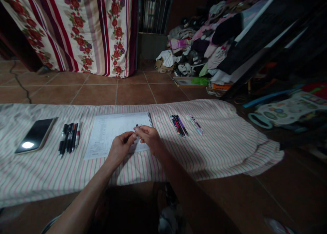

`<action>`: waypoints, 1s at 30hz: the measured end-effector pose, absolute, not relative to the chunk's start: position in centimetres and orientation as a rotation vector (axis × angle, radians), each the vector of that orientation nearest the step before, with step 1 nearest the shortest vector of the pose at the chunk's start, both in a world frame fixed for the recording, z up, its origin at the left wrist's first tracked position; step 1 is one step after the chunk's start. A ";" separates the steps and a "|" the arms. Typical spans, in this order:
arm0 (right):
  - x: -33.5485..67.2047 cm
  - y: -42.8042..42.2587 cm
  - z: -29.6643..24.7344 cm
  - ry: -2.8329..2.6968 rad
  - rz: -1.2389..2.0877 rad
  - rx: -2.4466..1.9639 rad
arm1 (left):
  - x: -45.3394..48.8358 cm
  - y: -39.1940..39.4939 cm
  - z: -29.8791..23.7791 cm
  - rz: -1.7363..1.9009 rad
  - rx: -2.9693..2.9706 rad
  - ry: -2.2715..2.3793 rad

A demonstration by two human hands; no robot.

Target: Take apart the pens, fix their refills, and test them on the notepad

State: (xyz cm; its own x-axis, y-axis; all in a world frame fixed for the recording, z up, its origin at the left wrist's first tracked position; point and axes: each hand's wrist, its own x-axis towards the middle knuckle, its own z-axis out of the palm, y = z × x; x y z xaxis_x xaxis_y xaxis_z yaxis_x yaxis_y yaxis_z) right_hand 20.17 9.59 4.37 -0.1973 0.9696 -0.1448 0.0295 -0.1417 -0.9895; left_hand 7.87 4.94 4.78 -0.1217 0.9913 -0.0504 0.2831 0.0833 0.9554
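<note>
Over a spiral notebook with printed or written pages, my left hand and my right hand meet, fingertips pinched together. Between them is a small pen; only its dark tip shows above the fingers, and the rest is hidden. Both hands are closed on it. To the left of the notebook lies a row of several dark pens. Off to the right are several black, red and purple pens, with a few pale, thin pens beside them.
A phone with a bright reflection lies at the left. Everything rests on a striped cloth over a low surface. Behind it are a tiled floor, a floral curtain and a heap of clothes.
</note>
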 end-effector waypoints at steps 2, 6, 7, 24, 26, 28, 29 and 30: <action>20.2 9.6 4.4 -1.311 1.455 -1.223 | 7.7 5.0 4.7 1.078 1.297 1.539; 20.3 9.5 4.9 -1.349 1.474 -1.193 | 7.2 5.2 4.2 1.112 1.276 1.498; 20.3 9.5 5.0 -1.349 1.476 -1.188 | 7.2 5.2 4.0 1.121 1.290 1.492; 20.5 9.4 6.0 -1.291 1.512 -1.193 | 7.1 5.0 3.8 1.210 1.295 1.552; 20.3 9.4 5.8 -1.299 1.498 -1.198 | 7.2 5.0 4.0 1.177 1.273 1.565; 20.1 9.5 5.5 -1.309 1.486 -1.199 | 7.3 4.9 4.2 1.150 1.265 1.578; 20.0 9.5 5.4 -1.313 1.481 -1.196 | 7.3 4.9 4.3 1.140 1.259 1.582; 20.0 9.4 5.3 -1.316 1.479 -1.190 | 7.4 4.9 4.3 1.133 1.252 1.584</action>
